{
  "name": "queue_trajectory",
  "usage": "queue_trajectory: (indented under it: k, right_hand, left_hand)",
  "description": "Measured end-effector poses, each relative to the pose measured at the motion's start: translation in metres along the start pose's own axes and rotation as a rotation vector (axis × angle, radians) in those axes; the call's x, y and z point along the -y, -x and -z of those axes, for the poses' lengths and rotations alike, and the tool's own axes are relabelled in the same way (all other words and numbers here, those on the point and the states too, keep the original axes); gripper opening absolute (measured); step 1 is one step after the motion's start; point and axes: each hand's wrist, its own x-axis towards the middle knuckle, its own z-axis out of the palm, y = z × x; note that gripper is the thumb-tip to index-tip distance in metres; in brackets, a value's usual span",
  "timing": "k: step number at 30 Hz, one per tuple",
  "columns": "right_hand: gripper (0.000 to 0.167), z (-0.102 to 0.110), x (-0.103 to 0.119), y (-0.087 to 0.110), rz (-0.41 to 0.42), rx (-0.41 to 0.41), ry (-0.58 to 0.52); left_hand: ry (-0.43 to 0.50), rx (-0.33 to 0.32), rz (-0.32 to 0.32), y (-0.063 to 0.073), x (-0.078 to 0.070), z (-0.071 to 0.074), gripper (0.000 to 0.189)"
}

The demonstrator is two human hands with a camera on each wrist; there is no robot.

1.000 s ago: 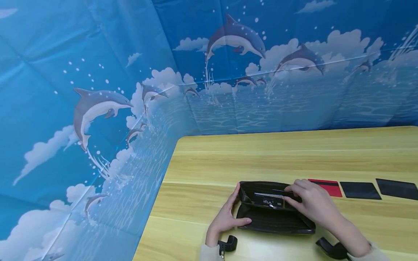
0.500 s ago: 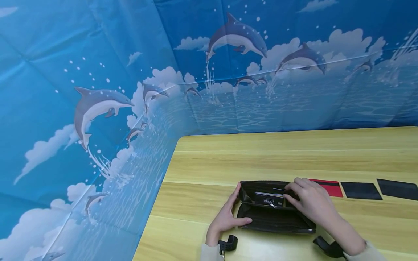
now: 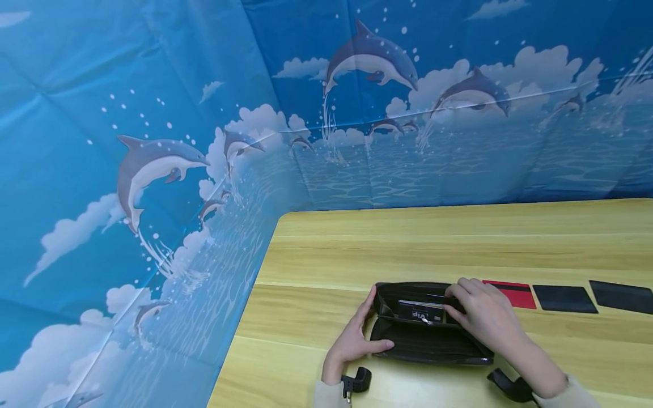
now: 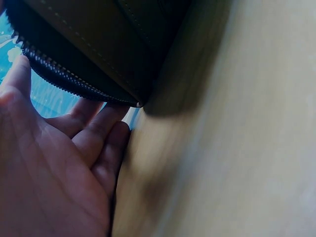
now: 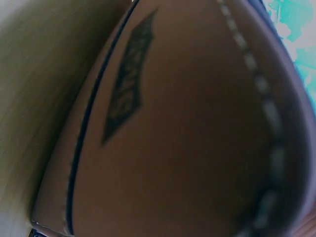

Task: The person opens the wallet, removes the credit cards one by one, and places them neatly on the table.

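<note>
A dark long zip wallet (image 3: 433, 345) lies spread wide on the table. My left hand (image 3: 352, 340) holds its left end, thumb on the front half and fingers at the back and side. The left wrist view shows those fingers under the toothed zip edge (image 4: 69, 89). A black "Vip" card (image 3: 419, 311) stands in an inner slot, a silver zip pull in front of it. My right hand (image 3: 490, 317) reaches into the wallet's right end, thumb and curled fingers around a thin card edge (image 3: 435, 296); the card is mostly hidden. The right wrist view shows only the wallet's brown outer face (image 5: 182, 123).
A red card with a black stripe (image 3: 519, 296) lies right of the wallet, partly behind my right hand. Two black cards, one nearer (image 3: 565, 298) and one farther right (image 3: 624, 296), continue the row. The wooden table (image 3: 408, 243) meets a blue dolphin-print curtain (image 3: 408, 170).
My right hand and wrist have shifted very slightly left and up at the wallet's right end. The left hand, wallet and loose cards look the same.
</note>
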Motion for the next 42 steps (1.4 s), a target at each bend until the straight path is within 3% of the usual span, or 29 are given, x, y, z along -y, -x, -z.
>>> queue_trajectory:
  k: [16,21,42]
  right_hand:
    - [0.066,-0.0017,0.0002,0.0012,-0.006,-0.004,0.009]
    - [0.033,-0.0006,0.0009,0.0003,-0.017,0.023,0.029]
    - [0.041,-0.0010,0.0023,-0.0007,-0.023,0.028,0.028]
  left_hand:
    - [-0.014,-0.005,-0.007,0.0002,0.0006,-0.0002,0.105]
    - [-0.013,-0.003,0.015,0.0003,-0.0009,0.0004,0.104]
    - [0.019,0.009,0.009,0.0001,0.0017,0.0003,0.104]
